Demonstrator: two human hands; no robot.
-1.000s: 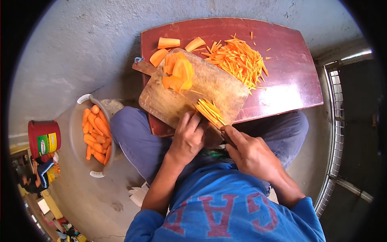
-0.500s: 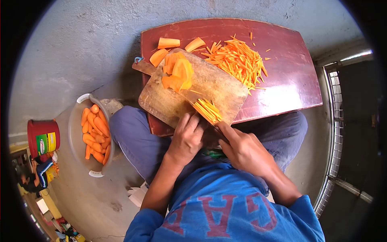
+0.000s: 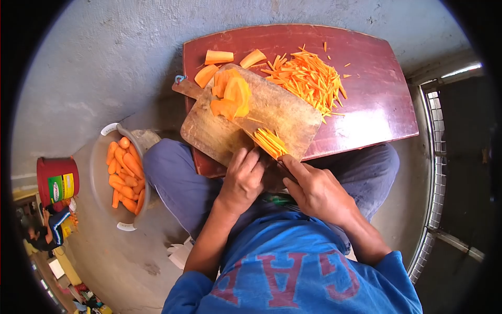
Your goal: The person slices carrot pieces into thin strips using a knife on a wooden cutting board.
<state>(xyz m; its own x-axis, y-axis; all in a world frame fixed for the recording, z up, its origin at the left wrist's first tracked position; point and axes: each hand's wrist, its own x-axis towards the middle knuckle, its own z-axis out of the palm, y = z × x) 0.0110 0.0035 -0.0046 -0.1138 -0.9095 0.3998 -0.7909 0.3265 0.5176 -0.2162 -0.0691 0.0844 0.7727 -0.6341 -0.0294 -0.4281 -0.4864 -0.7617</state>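
Observation:
My right hand point(image 3: 319, 193) is closed round the handle of a knife point(image 3: 280, 163), whose blade runs up-left over the wooden cutting board point(image 3: 209, 131). Close to the blade, at the board's near edge, the fingers of my left hand point(image 3: 243, 175) are curled; what they hold, if anything, is hidden. Carrot strips point(image 3: 269, 142) lie together along the far side of the blade. Thin carrot slices point(image 3: 231, 94) overlap near the board's handle end. Beyond the board, a loose heap of carrot sticks point(image 3: 311, 81) covers part of the red table point(image 3: 366, 89).
Carrot chunks point(image 3: 219, 57) lie on the table behind the board. On the floor at left, a tub point(image 3: 95, 172) holds several peeled carrots point(image 3: 125, 172). A red bucket point(image 3: 57, 180) stands farther left. Another person point(image 3: 47, 230) is at the far left. A wall rises behind the table.
My right hand has shifted very slightly left with the knife. The left hand stays nearly in place, and the slices and heap look the same.

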